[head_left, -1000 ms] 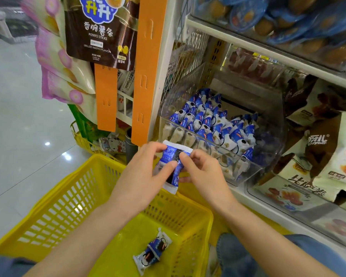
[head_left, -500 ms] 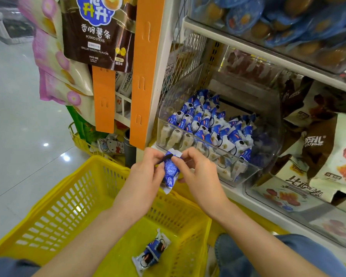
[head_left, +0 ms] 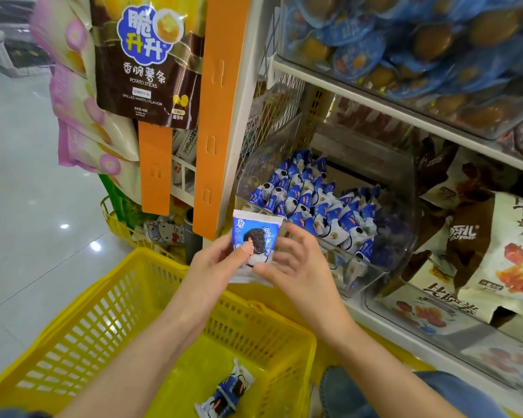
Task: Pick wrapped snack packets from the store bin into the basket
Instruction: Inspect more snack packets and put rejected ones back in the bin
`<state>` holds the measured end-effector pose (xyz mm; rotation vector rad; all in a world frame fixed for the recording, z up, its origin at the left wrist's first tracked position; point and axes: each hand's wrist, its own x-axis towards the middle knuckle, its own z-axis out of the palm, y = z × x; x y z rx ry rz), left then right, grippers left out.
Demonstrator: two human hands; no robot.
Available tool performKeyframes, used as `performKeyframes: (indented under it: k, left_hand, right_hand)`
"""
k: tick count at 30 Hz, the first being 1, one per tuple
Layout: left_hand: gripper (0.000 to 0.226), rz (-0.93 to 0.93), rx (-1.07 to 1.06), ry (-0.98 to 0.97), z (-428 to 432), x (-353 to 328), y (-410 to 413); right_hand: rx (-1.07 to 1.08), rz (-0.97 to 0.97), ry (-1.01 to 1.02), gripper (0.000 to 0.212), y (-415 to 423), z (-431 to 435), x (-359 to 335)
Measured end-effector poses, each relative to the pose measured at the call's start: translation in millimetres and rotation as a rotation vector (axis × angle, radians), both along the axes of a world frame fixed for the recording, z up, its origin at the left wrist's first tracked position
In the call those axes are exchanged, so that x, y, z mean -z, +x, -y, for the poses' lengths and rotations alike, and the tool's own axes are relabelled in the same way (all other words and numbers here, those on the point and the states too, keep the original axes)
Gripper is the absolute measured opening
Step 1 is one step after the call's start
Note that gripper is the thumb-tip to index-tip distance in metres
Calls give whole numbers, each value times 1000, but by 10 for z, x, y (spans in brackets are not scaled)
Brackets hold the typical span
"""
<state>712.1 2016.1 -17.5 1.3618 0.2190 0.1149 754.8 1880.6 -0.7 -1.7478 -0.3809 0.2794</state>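
Note:
A blue-and-white snack packet (head_left: 258, 236) with a dark cookie picture is held upright above the far rim of the yellow basket (head_left: 109, 309). My left hand (head_left: 215, 263) pinches its left edge with thumb on the front. My right hand (head_left: 296, 260) touches its right and lower edge, fingers spread. One more packet (head_left: 227, 393) lies on the basket floor. The clear store bin (head_left: 372, 267) on the shelf holds several blue packets (head_left: 314, 203).
An orange hanging strip (head_left: 221, 116) and white shelf post stand just left of the bin. Brown and pink snack bags (head_left: 145, 61) hang at upper left. Larger bags (head_left: 492, 254) fill the shelf to the right. Shiny floor (head_left: 21, 206) lies to the left.
The packet was turned from edge-on to facing me and raised slightly. My right hand's fingers loosened from a pinch to a spread touch.

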Motion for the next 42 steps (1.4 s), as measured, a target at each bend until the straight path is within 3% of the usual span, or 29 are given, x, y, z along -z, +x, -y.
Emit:
performKeyframes:
  k: [5,7,11,14,15,17,19,21,25,29,33,37,40,42]
  left_hand:
    - [26,139,-24,140,19,-62,56]
    - [18,197,-24,249,21,-136,132]
    - [20,321,-107,660,-86,-322,437]
    - [32,371,-38,1009,-147,-365,678]
    - [32,381,-5,1103,-154,-336,741]
    - [29,406,70,1256,-150,-260,816]
    - [42,469,109,1357,-160,-191,847]
    - [54,497,126,1385,-194,-144,873]
    - [44,619,62,1382,-241,-56,922]
    - [41,687,23,1365,-262,3,956]
    - [38,712,14,1362,-262,40,966]
    - [39,719,6,1354,-252,55,979]
    - [39,736,4,1353,-247,57,975]
    - [39,750,-1,1338,-246,59,975]
  right_hand:
    - [-4,38,-9,27,12,87,-142]
    - [23,82,8,24,62,116,-241]
    - [233,172,21,21,431,150,-487]
    - [477,290,-45,8,1011,163,-641]
    - [548,321,-126,7,1240,176,-645]
    - [649,333,-274,26,1659,201,-585]
    - [691,305,-333,31,2002,241,-460]
    - [698,234,-478,32,2249,281,-324]
    - [592,1,-793,35,2513,379,-116]
    - [532,-51,-757,41,2603,316,-81]
    - [482,99,-734,39,2590,355,-116]
    - [359,98,-803,34,2565,446,-207]
    - [449,147,-758,32,2602,487,-269]
    - [544,173,-840,32,2605,541,-293]
